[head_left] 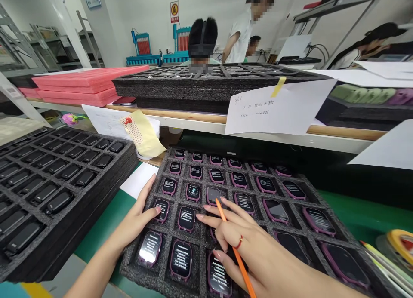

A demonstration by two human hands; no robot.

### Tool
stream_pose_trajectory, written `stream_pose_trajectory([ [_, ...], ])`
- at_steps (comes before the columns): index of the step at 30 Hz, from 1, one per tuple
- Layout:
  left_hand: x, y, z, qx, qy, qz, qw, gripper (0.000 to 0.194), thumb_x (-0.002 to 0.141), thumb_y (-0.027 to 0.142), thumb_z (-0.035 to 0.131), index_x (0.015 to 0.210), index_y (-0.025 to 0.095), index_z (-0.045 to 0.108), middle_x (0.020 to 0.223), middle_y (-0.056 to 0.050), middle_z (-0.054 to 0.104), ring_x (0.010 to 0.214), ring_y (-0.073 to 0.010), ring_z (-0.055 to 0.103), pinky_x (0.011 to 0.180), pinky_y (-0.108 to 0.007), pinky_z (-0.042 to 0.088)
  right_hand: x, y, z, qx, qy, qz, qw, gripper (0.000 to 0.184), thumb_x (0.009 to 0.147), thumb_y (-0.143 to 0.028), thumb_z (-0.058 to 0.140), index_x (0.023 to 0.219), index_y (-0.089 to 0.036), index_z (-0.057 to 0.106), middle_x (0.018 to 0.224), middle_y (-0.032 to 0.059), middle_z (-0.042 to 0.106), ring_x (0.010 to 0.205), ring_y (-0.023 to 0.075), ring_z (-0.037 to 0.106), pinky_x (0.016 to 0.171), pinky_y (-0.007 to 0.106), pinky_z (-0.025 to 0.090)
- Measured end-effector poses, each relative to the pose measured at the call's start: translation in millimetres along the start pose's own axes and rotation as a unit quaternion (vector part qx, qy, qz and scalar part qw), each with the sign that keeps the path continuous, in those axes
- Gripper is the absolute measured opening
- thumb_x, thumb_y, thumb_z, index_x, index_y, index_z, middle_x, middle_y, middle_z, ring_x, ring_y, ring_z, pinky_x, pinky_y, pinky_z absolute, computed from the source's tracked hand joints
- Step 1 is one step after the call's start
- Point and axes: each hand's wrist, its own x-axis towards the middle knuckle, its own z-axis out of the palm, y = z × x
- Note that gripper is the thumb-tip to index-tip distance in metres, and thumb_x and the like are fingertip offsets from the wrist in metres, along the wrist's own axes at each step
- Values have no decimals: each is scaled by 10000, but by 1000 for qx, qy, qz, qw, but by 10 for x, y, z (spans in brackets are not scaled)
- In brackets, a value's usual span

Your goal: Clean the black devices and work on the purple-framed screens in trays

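- Over a black foam tray (pixel 201 179) on a green bench mat (pixel 364 216), rows of smartwatches (pixel 186 218) sit one per cell, in pink-purple cases, many screens lit with white text.
- Left hand (pixel 129 220): open, fingers loosely spread, the fingertips (pixel 157 210) resting on a watch (pixel 161 210) in the tray's third row.
- Right hand (pixel 238 242): fingers curled around an orange pencil (pixel 241 268), pinching it, though the exact fingers are partly hidden. Its tip is at a dim watch screen (pixel 213 195); a ring (pixel 239 242) shows on one finger.
- Left of the hands: a second foam tray (pixel 127 160) holds black rectangular devices (pixel 60 202).
- Beyond, on a shelf: a stacked foam tray (pixel 193 91), pink foam sheets (pixel 87 85) and a handwritten paper note (pixel 280 109) hanging from the shelf edge.
- Farther back: a co-worker in white (pixel 240 35) stands; another person's dark hair (pixel 202 33) shows past the trays.
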Motion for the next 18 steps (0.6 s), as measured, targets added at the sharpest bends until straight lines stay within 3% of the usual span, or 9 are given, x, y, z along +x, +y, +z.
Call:
stream_pose_trajectory([
  [2, -20, 12, 8, 58, 15, 17, 998, 750, 944, 380, 543, 1600, 300, 188, 1682, -27, 211, 1545, -277, 187, 1258, -499, 160, -65, 58, -39, -21, 9, 6, 1000, 175, 942, -133, 468, 896, -262, 360, 1319, 117, 685, 1383, 255, 515, 1177, 632, 350],
  [5, -124, 78, 40, 231, 43, 61, 970, 559, 980, 402, 500, 1522, 330, 386, 1669, -38, 247, 1540, -305, 199, 1226, -584, 214, -202, 157, -105, -43, 30, 36, 998, 175, 948, -155, 471, 888, -268, 351, 1321, 134, 681, 1382, 265, 515, 1151, 653, 373],
  [7, -233, 155, 90, 341, 40, 108, 933, 449, 1004, 373, 469, 1452, 362, 483, 1656, -20, 275, 1536, -302, 216, 1189, -608, 297, -304, 205, -148, -46, 39, 62, 996, 178, 946, -178, 491, 873, -269, 356, 1298, 130, 695, 1382, 270, 514, 1136, 645, 399],
  [9, -344, 240, 176, 416, 19, 179, 891, 442, 1015, 340, 460, 1457, 359, 474, 1635, -30, 323, 1518, -288, 276, 1140, -583, 400, -406, 237, -180, -47, 48, 69, 995, 174, 935, -171, 501, 860, -266, 377, 1250, 119, 721, 1358, 273, 541, 1133, 631, 410],
  [14, -487, 398, 519, 530, -21, 351, 772, 507, 983, 422, 514, 1443, 208, 523, 1542, -179, 454, 1401, -371, 467, 931, -544, 588, -655, 331, -191, -57, 77, 26, 995, 160, 899, -108, 497, 971, -248, 528, 1118, 61, 768, 1276, 256, 615, 1204, 589, 314],
  [18, -461, 445, 770, 557, -7, 394, 731, 595, 959, 509, 511, 1425, 141, 547, 1506, -279, 454, 1343, -446, 509, 859, -593, 601, -791, 375, -206, -74, 107, 8, 991, 295, 871, -86, 508, 1115, -218, 608, 1060, 35, 784, 1246, 233, 636, 1246, 523, 249],
])
